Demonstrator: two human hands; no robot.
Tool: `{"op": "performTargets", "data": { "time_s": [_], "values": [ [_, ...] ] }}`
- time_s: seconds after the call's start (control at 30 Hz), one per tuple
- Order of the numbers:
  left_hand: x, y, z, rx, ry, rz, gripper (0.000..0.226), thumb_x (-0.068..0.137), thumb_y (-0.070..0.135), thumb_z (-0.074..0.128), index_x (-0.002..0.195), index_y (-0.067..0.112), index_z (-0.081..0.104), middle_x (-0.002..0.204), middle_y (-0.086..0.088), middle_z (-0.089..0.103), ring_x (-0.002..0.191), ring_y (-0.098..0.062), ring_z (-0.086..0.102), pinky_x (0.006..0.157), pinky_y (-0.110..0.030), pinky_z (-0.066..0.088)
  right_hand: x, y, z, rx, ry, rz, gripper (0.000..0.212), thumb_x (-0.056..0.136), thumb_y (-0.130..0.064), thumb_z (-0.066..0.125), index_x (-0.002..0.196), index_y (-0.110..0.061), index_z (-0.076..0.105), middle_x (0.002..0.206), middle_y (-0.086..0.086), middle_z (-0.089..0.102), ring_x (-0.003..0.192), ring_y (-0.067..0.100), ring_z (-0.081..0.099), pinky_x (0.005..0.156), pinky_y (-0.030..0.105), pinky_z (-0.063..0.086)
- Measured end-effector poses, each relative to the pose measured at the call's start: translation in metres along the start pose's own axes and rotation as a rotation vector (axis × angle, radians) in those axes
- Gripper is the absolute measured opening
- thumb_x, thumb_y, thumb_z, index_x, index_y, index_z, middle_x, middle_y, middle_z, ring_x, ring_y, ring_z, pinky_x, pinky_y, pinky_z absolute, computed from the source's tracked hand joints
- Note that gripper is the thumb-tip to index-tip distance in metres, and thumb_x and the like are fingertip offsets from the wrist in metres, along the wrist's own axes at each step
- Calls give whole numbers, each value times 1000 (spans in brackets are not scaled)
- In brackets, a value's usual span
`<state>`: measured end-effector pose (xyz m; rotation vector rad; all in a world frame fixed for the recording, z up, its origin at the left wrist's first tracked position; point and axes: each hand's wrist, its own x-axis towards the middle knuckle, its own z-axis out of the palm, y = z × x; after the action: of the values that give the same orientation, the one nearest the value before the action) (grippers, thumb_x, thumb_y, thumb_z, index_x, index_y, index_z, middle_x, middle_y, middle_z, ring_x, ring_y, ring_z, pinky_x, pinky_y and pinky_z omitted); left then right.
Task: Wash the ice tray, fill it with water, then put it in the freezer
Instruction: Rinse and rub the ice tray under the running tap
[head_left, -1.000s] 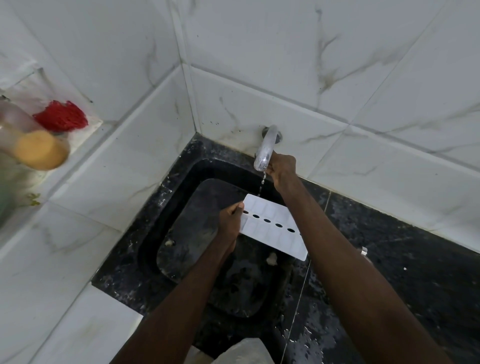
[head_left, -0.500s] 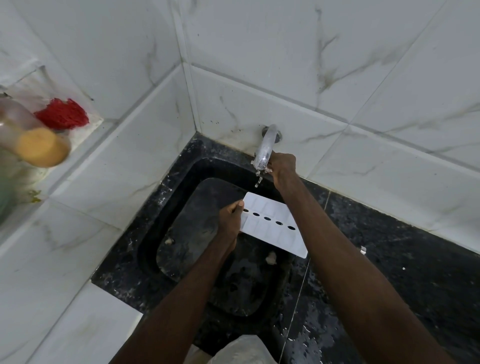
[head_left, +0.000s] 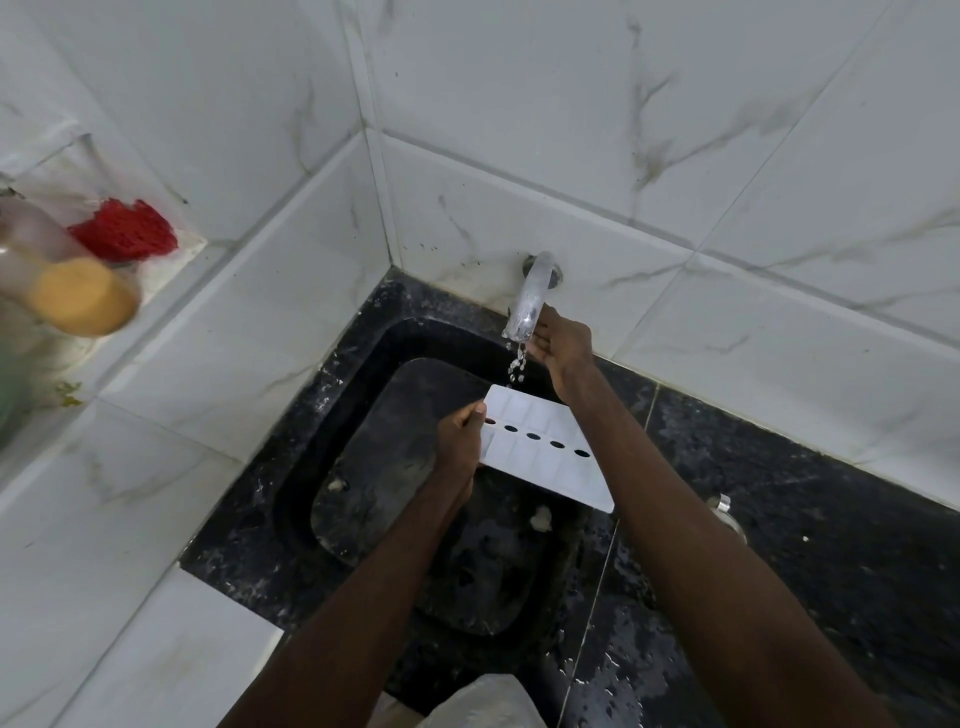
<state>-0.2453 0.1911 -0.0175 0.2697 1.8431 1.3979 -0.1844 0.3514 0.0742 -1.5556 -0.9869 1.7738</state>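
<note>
A white ice tray (head_left: 545, 447) with a middle row of dark holes is held over the black sink (head_left: 363, 467). My left hand (head_left: 460, 439) grips its left end. My right hand (head_left: 563, 338) is at the tip of the chrome tap (head_left: 530, 296), fingers curled round the spout end. A broken stream of water drops from the tap onto the tray's far corner.
White marble-look tiles wall the corner and form a ledge at left. A shelf at far left holds a red scrubber (head_left: 124, 231), a bottle with an orange cap (head_left: 78, 296). The black counter (head_left: 805, 545) at right is wet, with a small metal fitting (head_left: 722, 506).
The thin trickle from the tap has grown into a splashing, broken stream. Both hands and the tray have stayed nearly where they were.
</note>
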Motion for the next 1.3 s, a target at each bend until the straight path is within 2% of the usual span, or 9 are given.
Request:
{"op": "performTargets", "data": {
  "time_s": [0.17, 0.23, 0.33, 0.47, 0.77, 0.87, 1.0, 1.13, 1.3],
  "values": [
    [0, 2, 3, 0, 5, -4, 30, 103, 11, 58, 125, -8, 67, 120, -23, 71, 102, -23, 66, 81, -19, 52, 2, -14, 8, -98, -18, 14, 20, 89, -21, 72, 88, -2, 74, 96, 19, 78, 93, 33, 76, 88, 42, 63],
    [-1, 4, 4, -1, 4, -11, 31, 103, 11, 58, 127, -8, 66, 121, -23, 71, 108, -28, 67, 88, -25, 51, 1, -18, 12, -167, 15, 28, 15, 89, -13, 71, 81, -2, 72, 86, 17, 78, 81, 27, 78, 69, 31, 65],
    [-1, 6, 4, 7, -2, 7, 32, 104, 11, 57, 128, -8, 65, 121, -21, 70, 105, -24, 66, 78, -13, 52, -2, -22, 15, -283, 89, 18, 31, 91, -3, 67, 63, -9, 56, 59, 5, 59, 48, 10, 54, 36, 14, 39],
    [0, 9, 3, -2, 6, 9, 32, 104, 11, 57, 127, -9, 65, 121, -22, 70, 107, -24, 66, 85, -23, 49, -5, -25, 18, -321, 161, 5, 33, 95, -14, 69, 67, -8, 53, 60, 3, 53, 49, 10, 46, 29, 12, 28],
    [3, 9, 2, 11, 8, -3, 28, 103, 10, 57, 122, -8, 68, 113, -22, 72, 98, -20, 64, 79, -18, 52, 1, -19, 14, -318, 132, 0, 34, 92, -10, 68, 61, -10, 54, 55, 1, 55, 48, 9, 48, 34, 12, 35],
    [1, 10, 3, 16, 3, -5, 30, 104, 11, 57, 124, -8, 67, 110, -15, 71, 99, -19, 64, 74, -11, 52, 3, -12, 11, -200, 93, 20, 27, 88, -26, 75, 70, -7, 68, 66, 6, 72, 62, 15, 66, 58, 22, 57],
    [2, 10, 7, -9, 10, -23, 30, 103, 10, 59, 126, -8, 67, 119, -20, 71, 105, -23, 66, 97, -34, 52, 11, -5, 5, -145, 33, 10, 31, 83, -34, 77, 83, -3, 76, 85, 13, 79, 75, 20, 72, 84, 40, 65],
    [1, 10, 8, -21, 6, -30, 29, 103, 10, 58, 125, -5, 68, 117, -18, 72, 102, -23, 67, 93, -35, 54, 10, -8, 2, -147, 48, -25, 28, 84, -37, 74, 81, -10, 75, 87, 12, 79, 88, 26, 77, 87, 42, 64],
    [1, 3, -2, -30, 30, -41, 29, 103, 14, 59, 122, -6, 70, 115, -20, 73, 104, -31, 69, 96, -41, 55, -10, 11, -10, -532, 13, -224, 33, 88, -36, 62, 71, -8, 65, 68, 9, 67, 65, 17, 60, 72, 46, 56]
  ]
}}
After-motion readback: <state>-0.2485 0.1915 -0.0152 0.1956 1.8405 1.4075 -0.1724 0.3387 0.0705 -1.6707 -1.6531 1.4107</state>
